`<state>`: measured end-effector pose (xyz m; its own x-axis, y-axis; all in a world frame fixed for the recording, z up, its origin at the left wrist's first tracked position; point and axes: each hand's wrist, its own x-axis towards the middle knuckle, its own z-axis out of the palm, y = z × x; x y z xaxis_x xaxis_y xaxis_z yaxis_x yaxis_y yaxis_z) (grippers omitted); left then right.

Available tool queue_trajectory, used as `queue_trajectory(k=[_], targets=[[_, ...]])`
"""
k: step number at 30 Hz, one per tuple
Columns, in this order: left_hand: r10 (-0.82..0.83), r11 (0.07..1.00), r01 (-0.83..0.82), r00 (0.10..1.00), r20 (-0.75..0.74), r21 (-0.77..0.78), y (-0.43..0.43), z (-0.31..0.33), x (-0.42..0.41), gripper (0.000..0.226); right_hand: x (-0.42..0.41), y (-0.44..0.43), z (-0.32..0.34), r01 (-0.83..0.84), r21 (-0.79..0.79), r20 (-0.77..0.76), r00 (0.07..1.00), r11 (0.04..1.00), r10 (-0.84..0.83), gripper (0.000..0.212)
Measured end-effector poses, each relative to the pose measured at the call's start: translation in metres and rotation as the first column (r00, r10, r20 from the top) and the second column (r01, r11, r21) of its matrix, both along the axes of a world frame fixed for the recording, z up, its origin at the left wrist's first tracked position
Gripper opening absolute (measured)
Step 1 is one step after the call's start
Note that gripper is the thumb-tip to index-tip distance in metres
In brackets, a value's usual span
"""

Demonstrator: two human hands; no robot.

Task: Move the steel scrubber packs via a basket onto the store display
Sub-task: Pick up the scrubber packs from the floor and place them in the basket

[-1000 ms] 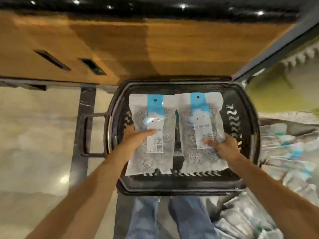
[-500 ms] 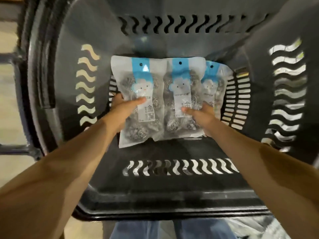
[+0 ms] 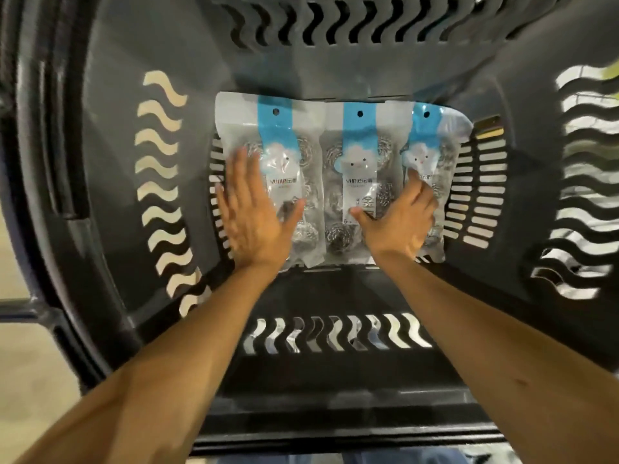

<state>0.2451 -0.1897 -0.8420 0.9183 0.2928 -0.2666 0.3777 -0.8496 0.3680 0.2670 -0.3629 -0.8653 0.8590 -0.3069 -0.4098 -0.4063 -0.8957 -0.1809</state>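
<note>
Three clear steel scrubber packs with blue header strips lie flat, side by side, on the floor of a dark plastic basket (image 3: 110, 182). Over the lower left part of the left pack (image 3: 288, 155) my left hand (image 3: 254, 212) lies with fingers straight and spread. The middle pack (image 3: 355, 182) lies between my hands. My right hand (image 3: 402, 219) rests open over the seam between the middle and right pack (image 3: 432, 145), fingers pointing up and thumb out to the left. Neither hand grips anything.
The basket's tall walls with wavy slots (image 3: 164, 169) surround both forearms on every side. The near rim (image 3: 335, 440) crosses below my elbows. A strip of pale floor (image 3: 30, 380) shows at the lower left, outside the basket.
The packs went from above the basket down onto its floor. Both hands have let go of them and now lie flat and spread on top. The camera has moved closer in.
</note>
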Motion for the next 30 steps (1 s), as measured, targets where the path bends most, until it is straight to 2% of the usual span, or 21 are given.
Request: queue_trajectory(k=[1,2,3,5,6,12,17,22,25,30], targets=[[-0.177,0.98,0.182,0.982,-0.06,0.076,-0.001,-0.006,-0.006,0.092,0.0,-0.003,-0.002,-0.199,-0.07,0.045,0.978,0.978,0.202,0.108],[-0.297,0.939,0.317,0.943,-0.148,0.135,0.0,-0.014,-0.01,0.092,0.001,-0.008,-0.006,-0.388,-0.089,0.041,0.919,0.918,0.392,0.108],[-0.353,0.903,0.392,0.91,-0.218,0.173,0.003,-0.023,-0.013,0.092,0.004,-0.011,-0.01,-0.544,-0.068,0.006,0.838,0.836,0.546,0.108],[-0.372,0.885,0.424,0.893,-0.255,0.193,0.009,-0.037,-0.015,0.094,0.006,-0.017,-0.023,-0.717,-0.009,-0.074,0.696,0.697,0.714,0.102],[-0.375,0.889,0.42,0.896,-0.239,0.18,0.011,-0.041,-0.014,0.095,0.007,-0.019,-0.028,-0.747,-0.002,-0.099,0.662,0.665,0.743,0.099],[-0.426,0.887,0.455,0.873,-0.237,0.081,0.024,-0.052,-0.013,0.096,0.001,-0.02,-0.045,-0.739,0.011,-0.082,0.671,0.673,0.737,0.1],[-0.431,0.871,0.484,0.836,-0.339,0.086,0.022,-0.024,-0.006,0.096,0.009,-0.017,-0.016,-0.719,0.065,-0.135,0.681,0.692,0.72,0.096],[-0.427,0.876,0.478,0.831,-0.356,0.066,0.012,0.053,0.015,0.089,0.02,-0.007,0.057,-0.601,0.168,-0.075,0.783,0.782,0.618,0.087],[-0.463,0.855,0.507,0.842,-0.275,0.112,0.008,0.117,0.029,0.083,0.027,-0.01,0.118,-0.544,0.184,-0.038,0.828,0.819,0.559,0.08],[-0.553,0.822,0.562,0.826,-0.109,0.09,0.006,0.245,0.058,0.077,0.038,-0.015,0.232,-0.437,0.224,0.134,0.899,0.871,0.416,0.067]])
